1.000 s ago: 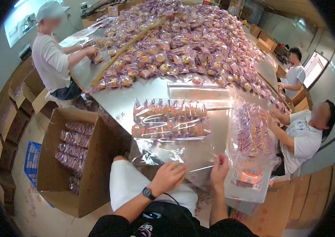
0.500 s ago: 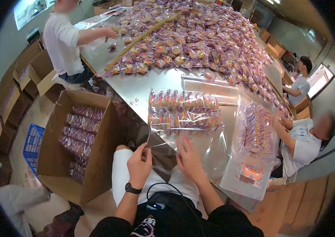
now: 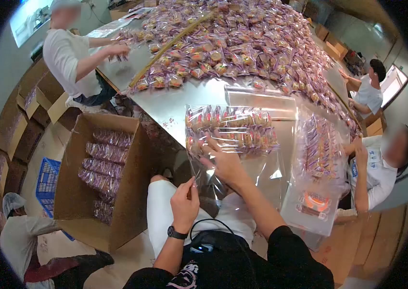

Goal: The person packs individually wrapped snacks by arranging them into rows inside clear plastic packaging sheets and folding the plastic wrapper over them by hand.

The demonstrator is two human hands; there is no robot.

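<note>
In front of me on the metal table lies a large clear plastic bag (image 3: 257,180) holding two rows of small wrapped snack packs (image 3: 233,137). Its loose open end hangs over the table edge toward my lap. My left hand (image 3: 185,204), with a watch on the wrist, pinches the near left edge of this bag between thumb and fingers. Fingers apart, my right hand (image 3: 224,166) rests at the near row of packs; whether it is inside the bag or on top, I cannot tell.
A cardboard box (image 3: 71,192) of bagged packs stands at my left, beside a blue crate (image 3: 47,180). Wrapped snacks (image 3: 242,48) heap beyond a yellow strip (image 3: 172,43). At right lie another filled bag (image 3: 319,149) and printed bags (image 3: 310,204). Several people work around.
My right hand has moved forward from the bag's near end onto the packs. My left hand keeps its pinch on the edge. At lower left, a crouching person has come into fuller view.
</note>
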